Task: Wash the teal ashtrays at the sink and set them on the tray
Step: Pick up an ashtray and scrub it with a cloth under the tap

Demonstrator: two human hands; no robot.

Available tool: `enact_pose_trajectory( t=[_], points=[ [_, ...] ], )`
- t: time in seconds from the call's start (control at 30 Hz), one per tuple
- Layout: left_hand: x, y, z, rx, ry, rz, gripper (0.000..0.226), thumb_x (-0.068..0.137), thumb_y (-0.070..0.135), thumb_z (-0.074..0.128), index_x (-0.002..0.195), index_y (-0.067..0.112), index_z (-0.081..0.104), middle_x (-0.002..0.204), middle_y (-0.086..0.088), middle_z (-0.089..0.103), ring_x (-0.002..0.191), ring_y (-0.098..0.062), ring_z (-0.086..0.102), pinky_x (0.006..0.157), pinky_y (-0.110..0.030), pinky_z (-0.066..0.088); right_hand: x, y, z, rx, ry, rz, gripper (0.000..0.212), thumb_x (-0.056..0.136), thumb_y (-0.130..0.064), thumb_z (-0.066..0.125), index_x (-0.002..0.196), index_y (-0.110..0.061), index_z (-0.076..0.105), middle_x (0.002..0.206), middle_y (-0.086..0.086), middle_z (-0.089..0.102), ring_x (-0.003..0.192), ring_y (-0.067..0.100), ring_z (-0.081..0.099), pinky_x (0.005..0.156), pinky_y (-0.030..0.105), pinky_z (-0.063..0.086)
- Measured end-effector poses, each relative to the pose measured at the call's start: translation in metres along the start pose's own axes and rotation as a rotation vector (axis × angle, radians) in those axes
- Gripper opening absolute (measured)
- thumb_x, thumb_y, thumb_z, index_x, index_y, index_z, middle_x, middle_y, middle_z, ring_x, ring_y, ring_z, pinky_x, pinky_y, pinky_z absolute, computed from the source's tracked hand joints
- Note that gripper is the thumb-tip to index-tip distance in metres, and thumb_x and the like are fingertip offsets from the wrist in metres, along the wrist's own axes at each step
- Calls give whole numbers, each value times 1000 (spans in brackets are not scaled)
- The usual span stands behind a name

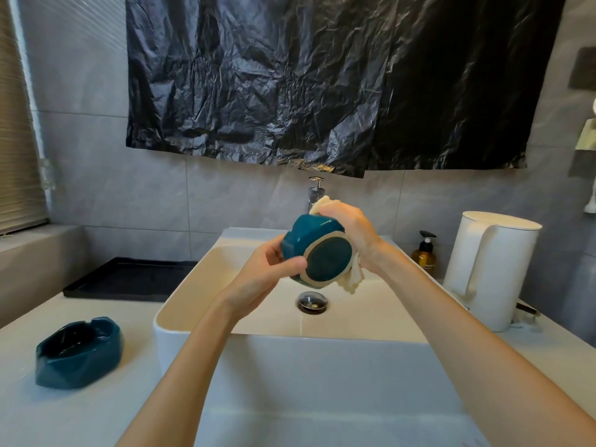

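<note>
Room, head view: a grey-tiled washroom wall hung with a crinkled black plastic sheet [322,75], above a white rectangular ceramic sink [322,366] set on a pale bench [80,414].
Held ashtray: a teal glazed ceramic ashtray [317,250] is tipped on its side over the basin with its base towards the camera, probably so drips fall into the sink.
Left grip: the left hand [267,269] curls around the ashtray's side and steadies it.
Right grip: the right hand [354,237] clutches a cream cloth [353,279] against the ashtray's far side, apparently wiping it.
Waiting: a second teal ashtray [79,353] sits upright on the bench, left of the sink.
Tray: the flat black rectangular tray [129,279] lies behind it, close enough for the left hand to reach, and holds no ashtray.
</note>
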State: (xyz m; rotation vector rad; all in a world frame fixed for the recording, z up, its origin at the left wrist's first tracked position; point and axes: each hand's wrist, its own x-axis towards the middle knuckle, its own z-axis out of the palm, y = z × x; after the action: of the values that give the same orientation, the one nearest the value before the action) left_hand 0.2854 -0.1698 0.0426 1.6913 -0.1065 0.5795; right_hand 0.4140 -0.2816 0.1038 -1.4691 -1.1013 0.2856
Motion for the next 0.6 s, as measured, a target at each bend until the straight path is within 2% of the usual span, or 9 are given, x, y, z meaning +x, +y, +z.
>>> enact_pose_trajectory(
  t=[0.07,0.17,0.23,0.33,0.4,0.47,0.53,0.6],
  points=[
    [2,1,4,147,52,-31,57,68,27,81,118,17,56,108,-1,67,104,-17,63,89,-29,53,3,-2,-2,-166,-47,-89,20,89,-32,57,82,-14,60,78,7,59,76,22,56,70,36,46],
    [9,0,11,381,122,36,63,67,18,85,120,22,53,110,4,65,103,-12,61,87,-22,53,4,-5,-4,-450,-67,-226,26,81,-35,59,88,-9,61,82,8,64,80,24,61,71,40,51],
    [12,-2,14,401,183,88,59,68,14,83,119,22,54,107,3,65,101,-14,62,84,-23,54,3,-7,-3,-525,-45,-303,26,81,-34,59,87,-8,60,81,7,64,79,21,59,69,38,51],
    [12,-6,16,319,273,115,51,70,6,80,109,28,56,100,4,66,93,-9,64,79,-24,56,3,-4,0,-489,-31,-343,19,88,-31,55,95,-13,60,88,3,63,83,16,57,71,32,49],
    [10,-9,19,289,294,124,49,69,1,79,102,30,57,95,4,67,85,-4,64,76,-23,56,-2,3,3,-511,-20,-396,16,94,-27,50,104,-19,59,98,1,60,92,14,55,79,31,47],
    [10,-14,18,299,331,125,47,66,-2,79,98,27,58,89,4,67,78,-4,62,73,-26,54,-12,13,9,-625,7,-513,24,94,-31,44,112,-24,60,110,-4,59,104,13,51,91,31,42],
    [11,-19,13,294,371,129,43,64,-1,79,97,21,61,83,5,67,73,-3,60,69,-30,54,-27,22,18,-800,25,-625,36,94,-43,40,123,-29,58,128,-5,53,122,15,43,106,32,31],
    [12,-23,12,279,388,147,39,63,5,75,100,16,64,84,7,69,76,-4,62,68,-27,54,-36,32,25,-953,24,-655,48,95,-53,30,135,-33,50,141,-2,43,134,17,32,114,35,18]
  ],
)
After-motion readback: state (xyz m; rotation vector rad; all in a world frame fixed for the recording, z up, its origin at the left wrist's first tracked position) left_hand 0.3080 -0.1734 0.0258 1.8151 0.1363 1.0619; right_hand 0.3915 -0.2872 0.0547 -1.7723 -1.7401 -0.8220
